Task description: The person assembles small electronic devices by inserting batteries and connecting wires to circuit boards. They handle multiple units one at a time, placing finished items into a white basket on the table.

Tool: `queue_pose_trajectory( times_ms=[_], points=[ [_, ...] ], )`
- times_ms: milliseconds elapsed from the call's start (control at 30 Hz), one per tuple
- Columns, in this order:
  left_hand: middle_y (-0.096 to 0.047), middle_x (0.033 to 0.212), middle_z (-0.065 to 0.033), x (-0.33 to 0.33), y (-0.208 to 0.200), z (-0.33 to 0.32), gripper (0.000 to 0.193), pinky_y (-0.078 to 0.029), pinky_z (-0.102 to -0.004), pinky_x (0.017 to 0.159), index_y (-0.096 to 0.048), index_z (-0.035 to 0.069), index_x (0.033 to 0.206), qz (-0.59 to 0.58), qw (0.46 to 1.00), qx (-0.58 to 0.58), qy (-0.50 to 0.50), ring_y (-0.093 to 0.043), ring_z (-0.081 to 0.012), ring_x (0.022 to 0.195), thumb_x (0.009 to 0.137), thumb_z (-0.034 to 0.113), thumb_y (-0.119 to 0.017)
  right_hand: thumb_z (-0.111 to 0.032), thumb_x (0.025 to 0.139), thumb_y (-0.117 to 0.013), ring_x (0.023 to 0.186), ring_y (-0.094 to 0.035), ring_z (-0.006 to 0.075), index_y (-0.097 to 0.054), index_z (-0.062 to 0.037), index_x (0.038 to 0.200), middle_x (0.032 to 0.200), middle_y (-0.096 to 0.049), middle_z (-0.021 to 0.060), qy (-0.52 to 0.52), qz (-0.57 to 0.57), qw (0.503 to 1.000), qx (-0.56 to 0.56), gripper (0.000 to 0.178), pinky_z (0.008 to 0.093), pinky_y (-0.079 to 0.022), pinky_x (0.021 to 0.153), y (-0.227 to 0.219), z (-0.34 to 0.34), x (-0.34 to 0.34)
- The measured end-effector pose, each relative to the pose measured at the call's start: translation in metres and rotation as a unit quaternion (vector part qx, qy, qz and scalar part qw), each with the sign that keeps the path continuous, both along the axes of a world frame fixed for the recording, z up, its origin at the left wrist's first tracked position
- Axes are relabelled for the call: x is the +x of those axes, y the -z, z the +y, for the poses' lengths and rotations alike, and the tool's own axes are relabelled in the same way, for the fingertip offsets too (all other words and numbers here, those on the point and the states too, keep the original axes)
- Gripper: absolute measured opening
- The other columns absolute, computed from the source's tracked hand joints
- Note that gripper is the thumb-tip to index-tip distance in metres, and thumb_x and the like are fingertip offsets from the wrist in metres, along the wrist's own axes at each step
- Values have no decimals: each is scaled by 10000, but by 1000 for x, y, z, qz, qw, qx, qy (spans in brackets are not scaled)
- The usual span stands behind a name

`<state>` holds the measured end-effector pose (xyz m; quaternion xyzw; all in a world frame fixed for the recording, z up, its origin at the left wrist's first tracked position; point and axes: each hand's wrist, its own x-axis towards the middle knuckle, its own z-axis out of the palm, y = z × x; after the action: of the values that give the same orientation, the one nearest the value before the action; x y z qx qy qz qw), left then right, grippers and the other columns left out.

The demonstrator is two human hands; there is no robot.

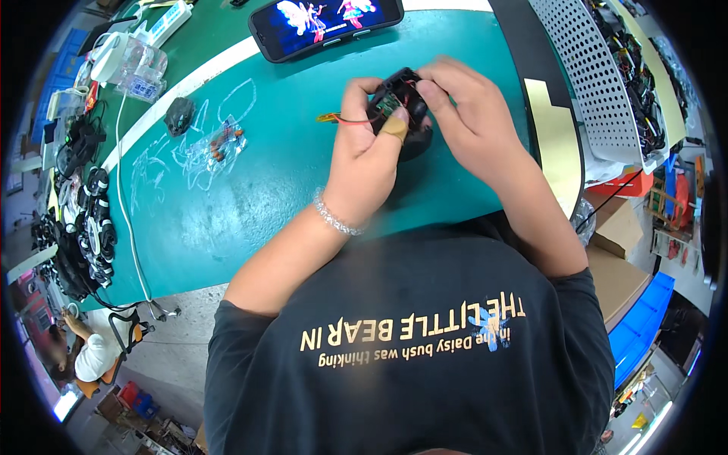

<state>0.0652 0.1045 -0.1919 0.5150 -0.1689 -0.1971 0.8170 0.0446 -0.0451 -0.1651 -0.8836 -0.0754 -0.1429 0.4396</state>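
Observation:
My left hand (365,161) is closed around a small black plastic housing (415,144), held just above the green table (273,163). A tan wrap covers its thumb, which presses on the open side. Inside the housing a green circuit board (389,104) and thin red wires show. From its left side a red and black lead (353,120) runs out to a yellow-wrapped end (326,117). My right hand (476,121) is closed, thumb and forefinger pinched at the housing's upper right edge. Whatever lies between those fingertips is too small to make out.
A phone (327,26) playing a video stands at the far edge. Left lie a clear bag of small brown parts (224,144), a dark crumpled lump (180,116) and bundled black cables (95,220). A white perforated bin (588,72) of black parts stands right. Another person (92,355) sits far left.

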Motion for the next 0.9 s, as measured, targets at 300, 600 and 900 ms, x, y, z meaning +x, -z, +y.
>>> queue_pose_trajectory(
  times_ms=[300,600,900],
  points=[
    [-548,1022,-85,3,8,-1,230,-446,-228,779,-319,26,1136,-8,998,4,-62,-522,-86,887,938,36,-436,-143,730,-693,643,-571,258,-561,-38,782,743,-574,81,12,-145,981,-127,177,334,-449,554,3,0,18],
    [-537,1014,-70,0,4,-1,232,-433,-212,759,-318,28,1136,-23,997,-7,-76,-502,-66,877,937,27,-437,-82,700,-694,614,-542,202,-564,-30,780,735,-573,69,41,-199,978,-49,161,292,-440,545,7,13,18],
    [-518,1048,-55,-3,4,0,274,-432,-221,804,-346,38,1167,-58,995,-20,-76,-506,-71,928,929,43,-481,-55,694,-685,632,-523,218,-566,-16,786,729,-558,79,58,-231,971,12,156,297,-408,534,13,20,20]
  ],
)
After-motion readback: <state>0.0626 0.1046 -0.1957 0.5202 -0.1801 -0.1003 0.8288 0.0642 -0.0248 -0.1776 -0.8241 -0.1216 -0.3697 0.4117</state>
